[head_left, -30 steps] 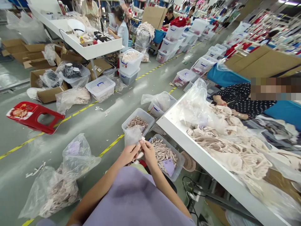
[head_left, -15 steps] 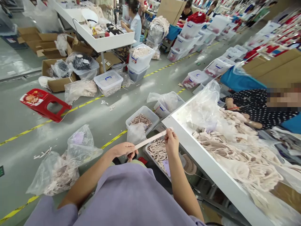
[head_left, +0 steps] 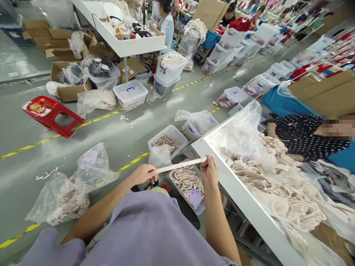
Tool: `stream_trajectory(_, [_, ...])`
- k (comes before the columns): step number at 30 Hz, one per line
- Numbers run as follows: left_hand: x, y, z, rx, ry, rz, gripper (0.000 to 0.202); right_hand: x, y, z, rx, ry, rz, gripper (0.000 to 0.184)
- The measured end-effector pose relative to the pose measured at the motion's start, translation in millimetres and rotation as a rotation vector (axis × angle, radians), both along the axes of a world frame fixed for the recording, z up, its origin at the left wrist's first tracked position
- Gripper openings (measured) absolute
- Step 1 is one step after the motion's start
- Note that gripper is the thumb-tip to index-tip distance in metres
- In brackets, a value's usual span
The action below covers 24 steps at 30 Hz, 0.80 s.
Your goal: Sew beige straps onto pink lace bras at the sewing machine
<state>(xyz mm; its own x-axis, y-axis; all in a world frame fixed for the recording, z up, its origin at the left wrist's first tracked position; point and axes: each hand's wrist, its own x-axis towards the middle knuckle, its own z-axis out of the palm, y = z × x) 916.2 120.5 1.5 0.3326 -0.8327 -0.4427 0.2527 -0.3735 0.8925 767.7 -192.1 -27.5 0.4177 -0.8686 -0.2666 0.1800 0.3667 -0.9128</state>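
A pale pink fabric strap [head_left: 181, 164] is stretched nearly level between my two hands, in front of my body. My left hand [head_left: 144, 174] pinches its left end, fingers closed. At the other end my right hand [head_left: 209, 171] grips the strap between thumb and fingers, close to the white table's edge. Beneath the strap stands a clear plastic bin [head_left: 200, 210] filled with similar strips and a purple paper slip [head_left: 195, 198]. A second bin [head_left: 181, 138] with short strips and a plastic bag sits just beyond.
To my right, a white-edged table [head_left: 235, 192] bears heaps of pale strips and plastic bags. A co-worker in a dotted top [head_left: 296, 135] sits behind it. A bag of strips [head_left: 69, 197] and a red stool [head_left: 52, 116] are at left. Lidded boxes [head_left: 130, 94] stand ahead.
My right hand has moved right and slightly down, and more of the strap shows between my hands. The view has shifted a little. The co-worker's scissors no longer show.
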Motion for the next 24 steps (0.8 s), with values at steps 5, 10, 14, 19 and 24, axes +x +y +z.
stream_trajectory(5, [-16, 9, 19.9, -0.106, -0.344, 0.217, 0.019, -6, -2, 10.1, 0.031, -0.113, -0.011, 0.038])
stream_trajectory(10, [-24, 11, 24.9, -0.260, -0.559, 0.394, 0.018, -10, 0, 23.2, 0.046, -0.196, 0.032, 0.046])
stream_trajectory(14, [-22, 8, 32.1, -0.175, -0.393, 0.413, 0.022, -8, 0, 29.6, -0.045, -0.193, 0.021, 0.042])
stream_trajectory(19, [-10, 7, 24.0, -0.012, -0.434, 0.435, 0.029, -7, -5, 36.5, -0.251, -0.101, -0.002, 0.036])
stream_trajectory(24, [2, 13, 0.2, 0.046, -0.391, 0.455, 0.036, -19, -8, 48.2, -0.390, -0.027, 0.028, 0.030])
